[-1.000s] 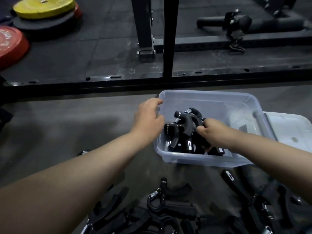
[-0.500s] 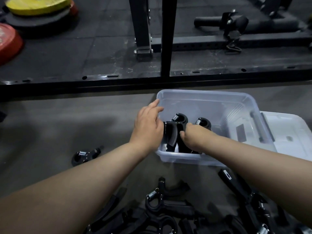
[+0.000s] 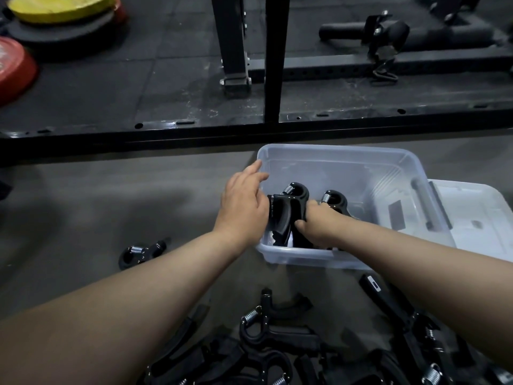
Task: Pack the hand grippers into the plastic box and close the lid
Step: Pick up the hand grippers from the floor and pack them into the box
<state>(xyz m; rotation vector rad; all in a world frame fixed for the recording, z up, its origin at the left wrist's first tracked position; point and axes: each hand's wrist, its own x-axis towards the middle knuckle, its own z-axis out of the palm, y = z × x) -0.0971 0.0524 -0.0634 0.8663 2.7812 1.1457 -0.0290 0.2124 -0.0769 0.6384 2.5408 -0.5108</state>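
Lying lower left on the floor, stray gripper (image 3: 141, 252); left hand (image 3: 244, 209), fingers straight, steadies grippers (image 3: 286, 212) standing in near-left corner of box (image 3: 333, 155); right hand (image 3: 319, 226) curls round one handle; lid (image 3: 477, 218) off, far right; grippers likely stiff, springy, light; best gripped by handles.

black hand grippers (image 3: 286, 215), silver springs; clear plastic box (image 3: 333, 162); yellow plate (image 3: 58, 8); red plate (image 3: 14, 68)

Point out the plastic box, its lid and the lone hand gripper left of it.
plastic box (image 3: 305, 258), head view, near wall.
lid (image 3: 483, 201), head view, top face.
lone hand gripper (image 3: 142, 252), head view, body beside spring.
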